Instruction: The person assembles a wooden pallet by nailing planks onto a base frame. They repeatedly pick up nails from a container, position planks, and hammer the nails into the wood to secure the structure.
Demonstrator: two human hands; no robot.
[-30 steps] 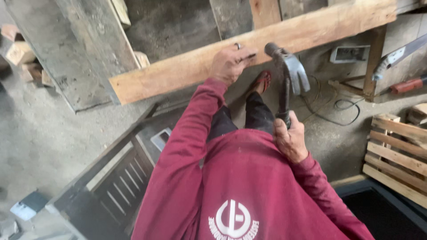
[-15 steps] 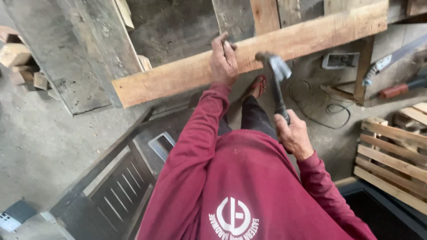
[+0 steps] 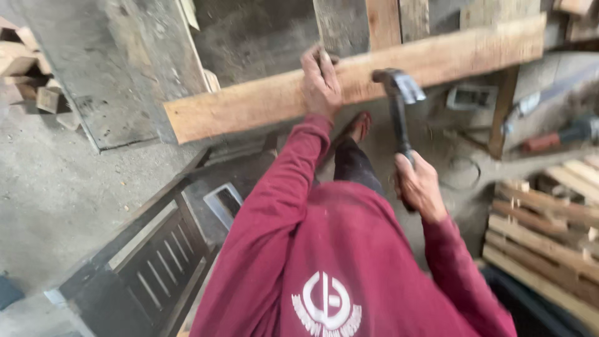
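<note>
Presently the left hand (image 3: 320, 81) grips the long wooden plank (image 3: 262, 103) lying across grey boards (image 3: 118, 68), the right hand (image 3: 419, 185) clasps the hammer (image 3: 398, 103) just beside it, pallet slats (image 3: 549, 231) stacked nearby.

Plank (image 3: 437, 59) bars way ahead; open floor (image 3: 56, 193) left (slatted pallet (image 3: 549, 243) crowds right).

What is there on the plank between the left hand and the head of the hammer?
In the head view, the stretch of the wooden plank between the left hand and the hammer head is bare wood; nothing lies on it. The right hand holds the handle.
</note>
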